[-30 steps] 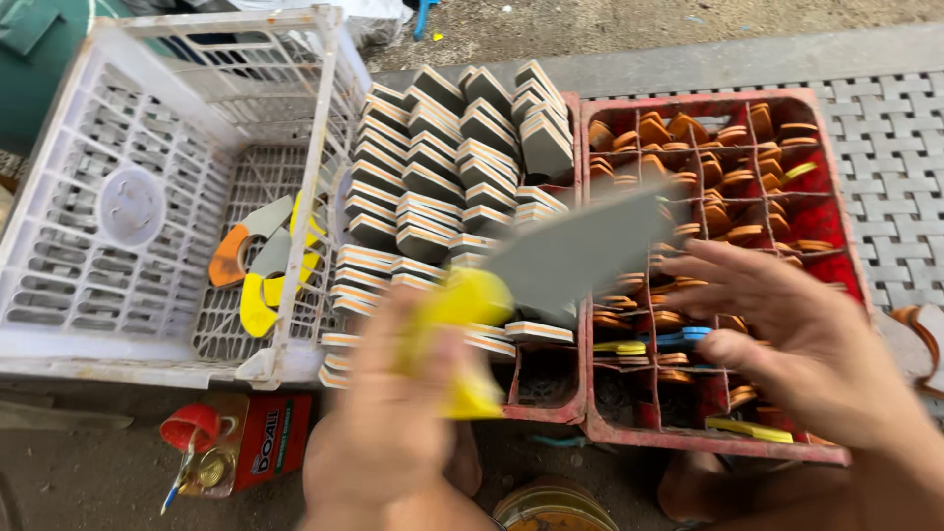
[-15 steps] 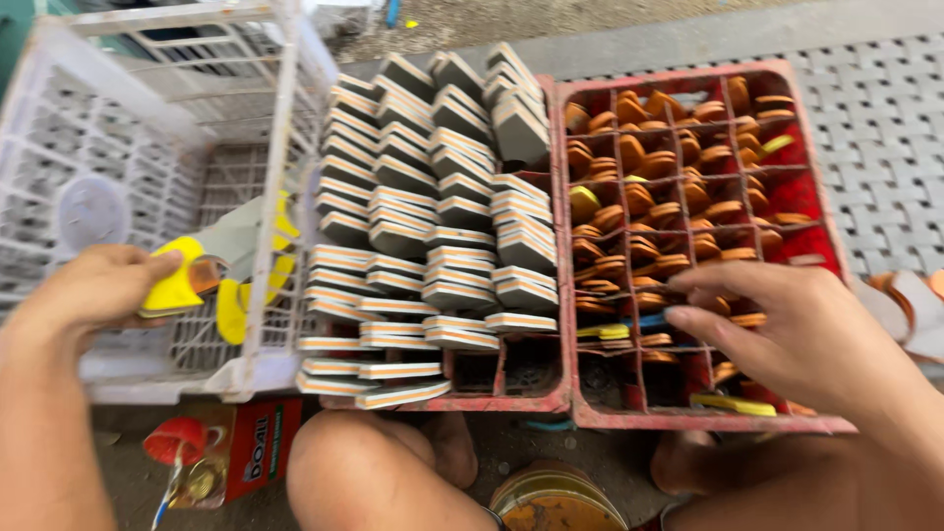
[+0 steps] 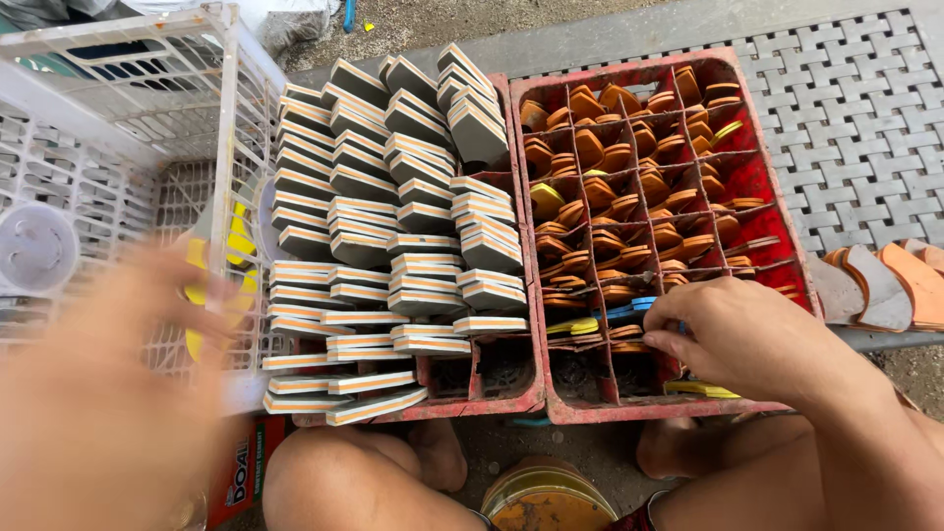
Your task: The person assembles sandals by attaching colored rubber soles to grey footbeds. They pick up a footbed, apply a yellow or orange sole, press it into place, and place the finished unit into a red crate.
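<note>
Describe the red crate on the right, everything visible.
The red crate is a worn plastic box split by thin dividers into a grid of small cells. Most cells hold upright orange-brown wedge pieces; a few yellow and blue pieces sit in the near rows, and some near cells look empty. It rests level on the ground, its side against a second red crate of grey layered blocks. The right hand rests over its near cells, fingers dipping in.

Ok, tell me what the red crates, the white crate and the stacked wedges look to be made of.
Red crates: moulded rigid plastic, scuffed and grimy, with thin cell dividers. White crate: lattice plastic, matte, dirty. Stacked wedges: probably layered foam or rubber, with grey faces and white and orange bands on the edges. The right hand rests on the right-hand red crate.
</note>
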